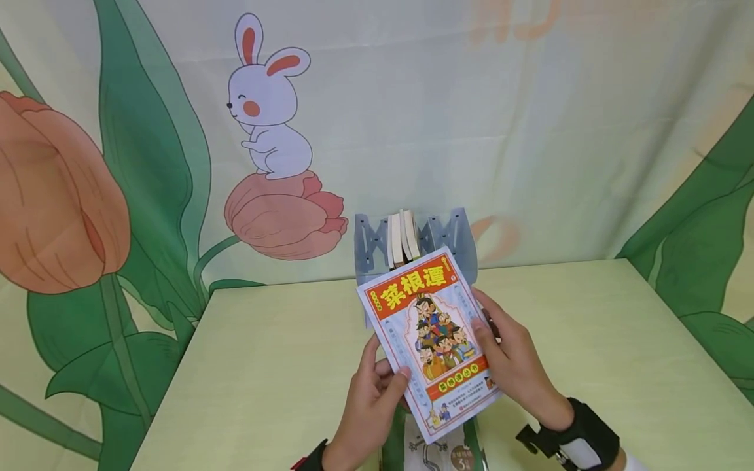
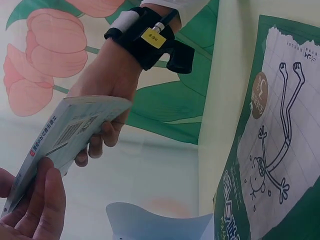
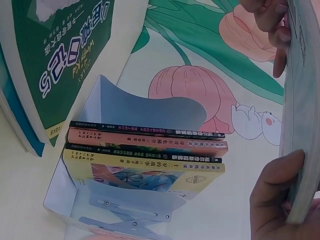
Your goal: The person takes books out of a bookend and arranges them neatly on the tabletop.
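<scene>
Both hands hold a paperback book (image 1: 444, 343) with a red title band and a cluster of cartoon figures on its light cover. It is tilted, face up, above the table. My left hand (image 1: 374, 396) grips its lower left edge, thumb on the cover and fingers behind. On the right edge, my right hand (image 1: 518, 356) pinches it, thumb on the front. The left wrist view shows the back cover (image 2: 75, 132) with a barcode. Below the held book lies a green book (image 1: 394, 451), partly hidden by it.
At the table's (image 1: 283, 353) back edge stands a blue-grey folding book stand (image 3: 150, 105). Several upright books (image 3: 145, 150) fill its middle, spines toward me. Under the green book, a teal-edged book (image 3: 17, 107) shows. A printed cloth (image 1: 400, 118) with a rabbit and tulips hangs behind.
</scene>
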`<move>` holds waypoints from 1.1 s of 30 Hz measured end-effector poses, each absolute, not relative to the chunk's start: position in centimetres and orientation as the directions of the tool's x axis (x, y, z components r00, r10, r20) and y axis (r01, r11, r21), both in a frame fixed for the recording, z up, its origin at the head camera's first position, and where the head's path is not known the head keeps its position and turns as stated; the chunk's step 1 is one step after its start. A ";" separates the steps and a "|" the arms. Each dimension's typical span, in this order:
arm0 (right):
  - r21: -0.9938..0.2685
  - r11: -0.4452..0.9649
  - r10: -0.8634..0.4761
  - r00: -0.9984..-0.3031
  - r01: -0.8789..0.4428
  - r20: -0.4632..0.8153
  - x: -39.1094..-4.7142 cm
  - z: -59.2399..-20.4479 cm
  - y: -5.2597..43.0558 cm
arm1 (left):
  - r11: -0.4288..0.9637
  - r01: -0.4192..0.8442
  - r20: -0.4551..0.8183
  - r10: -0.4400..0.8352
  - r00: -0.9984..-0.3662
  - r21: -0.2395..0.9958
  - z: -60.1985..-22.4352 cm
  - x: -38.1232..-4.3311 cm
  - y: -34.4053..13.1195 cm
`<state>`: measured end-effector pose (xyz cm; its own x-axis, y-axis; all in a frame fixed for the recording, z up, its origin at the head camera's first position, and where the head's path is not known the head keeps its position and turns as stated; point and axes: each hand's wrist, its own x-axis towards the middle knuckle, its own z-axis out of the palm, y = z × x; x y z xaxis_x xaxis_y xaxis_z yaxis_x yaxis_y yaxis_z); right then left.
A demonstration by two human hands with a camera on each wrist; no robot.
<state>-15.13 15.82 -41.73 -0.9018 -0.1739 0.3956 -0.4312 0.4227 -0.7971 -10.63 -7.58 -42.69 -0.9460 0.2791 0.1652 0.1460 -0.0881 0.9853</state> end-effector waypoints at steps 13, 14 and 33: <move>-0.859 0.381 -0.172 -0.939 -0.343 0.299 -14.0 -42.0 16.2 | 0.064 0.184 0.172 0.160 -0.972 0.981 -42.9 -11.3 -9.2; -0.868 0.370 -0.176 -0.942 -0.332 0.285 -13.9 -42.0 16.3 | 0.069 0.184 0.172 0.159 -0.972 0.980 -43.0 -11.4 -9.3; -0.939 0.273 -0.217 -0.964 -0.209 0.151 -12.0 -42.8 16.7 | 0.144 0.080 0.054 0.176 -0.983 0.986 -43.5 -11.4 -10.3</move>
